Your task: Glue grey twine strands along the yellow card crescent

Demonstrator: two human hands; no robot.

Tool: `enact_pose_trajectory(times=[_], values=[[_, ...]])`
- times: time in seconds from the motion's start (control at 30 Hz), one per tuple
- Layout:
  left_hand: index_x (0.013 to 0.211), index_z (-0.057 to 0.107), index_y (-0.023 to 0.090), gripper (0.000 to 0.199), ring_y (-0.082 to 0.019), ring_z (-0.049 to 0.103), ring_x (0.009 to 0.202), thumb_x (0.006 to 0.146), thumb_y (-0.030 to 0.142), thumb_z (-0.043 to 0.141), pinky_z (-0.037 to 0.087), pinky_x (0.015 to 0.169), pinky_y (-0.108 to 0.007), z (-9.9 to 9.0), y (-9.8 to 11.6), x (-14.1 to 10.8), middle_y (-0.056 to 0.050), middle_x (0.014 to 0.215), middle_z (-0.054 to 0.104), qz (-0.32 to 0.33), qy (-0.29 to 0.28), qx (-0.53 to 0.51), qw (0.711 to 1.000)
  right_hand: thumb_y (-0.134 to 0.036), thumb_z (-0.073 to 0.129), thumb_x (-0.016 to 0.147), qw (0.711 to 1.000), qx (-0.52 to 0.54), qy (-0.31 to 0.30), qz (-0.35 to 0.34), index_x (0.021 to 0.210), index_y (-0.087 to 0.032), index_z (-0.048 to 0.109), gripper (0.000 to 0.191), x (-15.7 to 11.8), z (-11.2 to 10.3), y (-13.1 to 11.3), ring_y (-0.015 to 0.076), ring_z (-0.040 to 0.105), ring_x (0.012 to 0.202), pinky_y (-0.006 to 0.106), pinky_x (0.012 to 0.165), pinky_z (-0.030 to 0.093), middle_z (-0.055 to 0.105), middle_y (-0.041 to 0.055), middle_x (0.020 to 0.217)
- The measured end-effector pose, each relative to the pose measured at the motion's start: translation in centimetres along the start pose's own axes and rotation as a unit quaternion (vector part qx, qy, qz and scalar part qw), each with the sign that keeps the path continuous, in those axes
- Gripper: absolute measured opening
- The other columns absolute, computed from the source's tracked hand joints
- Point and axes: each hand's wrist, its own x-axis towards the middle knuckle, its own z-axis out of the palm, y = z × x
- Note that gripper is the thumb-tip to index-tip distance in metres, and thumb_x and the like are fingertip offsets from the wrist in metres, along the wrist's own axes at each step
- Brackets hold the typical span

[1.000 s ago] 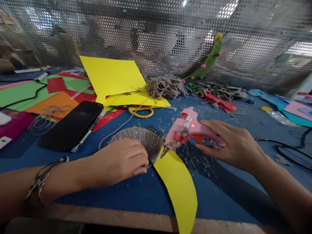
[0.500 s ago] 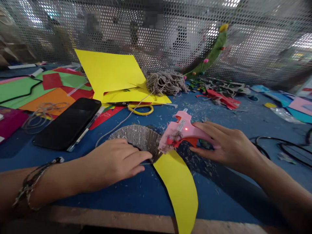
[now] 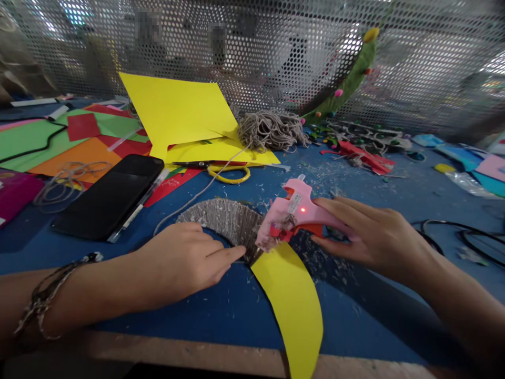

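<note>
A crescent of yellow card (image 3: 294, 305) curves over the table's front edge. Its far part is wrapped in tight rows of grey yarn (image 3: 223, 218). My left hand (image 3: 197, 258) lies against the wrapped part, index finger stretched to where the wrapping meets bare card. Its other fingers are curled, and the loose yarn strand runs in behind them. In my right hand (image 3: 366, 234) is a pink hot glue gun (image 3: 290, 210) with its red light on. The gun's dirty nozzle end is over the edge of the wrapping; the exact tip is hidden.
Beyond my hands are a yarn bundle (image 3: 272, 130), yellow card sheets (image 3: 181, 110) and yellow-handled scissors (image 3: 232, 175). A black phone (image 3: 110, 197) and a pen (image 3: 128, 221) lie left. Black cable (image 3: 453, 226) loops at right. A perforated metal screen (image 3: 252, 58) stands behind.
The view has shifted slightly. My left index finger lies straighter along the wrapping's end, with the thumb drawn back beneath it. The glue gun stays at the same spot on the crescent.
</note>
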Motion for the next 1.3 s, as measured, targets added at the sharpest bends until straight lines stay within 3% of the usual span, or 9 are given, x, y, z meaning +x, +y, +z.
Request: enact_pose_trajectory(times=[0.9,1.3], values=[[0.105,0.058,0.015,0.031,-0.012,0.061,0.059,0.091,0.016,0.031,0.037,0.054,-0.026,0.0,0.0,0.0,0.001,0.071,0.068,-0.025,-0.012,-0.019,0.999,-0.040,0.031,0.089,0.997,-0.078,-0.023,0.013,0.102,-0.013,0.051,0.036,-1.2,0.7,2.0,0.0145,0.062,0.062,0.024,0.042,0.044,0.065,0.0070,0.082],[0.107,0.057,0.014,0.031,-0.015,0.062,0.059,0.091,0.016,0.031,0.038,0.054,-0.029,-0.1,0.0,0.0,0.000,0.073,0.068,-0.024,-0.018,-0.026,0.999,-0.039,0.028,0.089,0.994,-0.100,-0.036,0.028,0.103,-0.008,0.054,0.042,-1.6,0.7,2.9,0.0180,0.065,0.076,0.025,0.050,0.049,0.067,0.0116,0.089]])
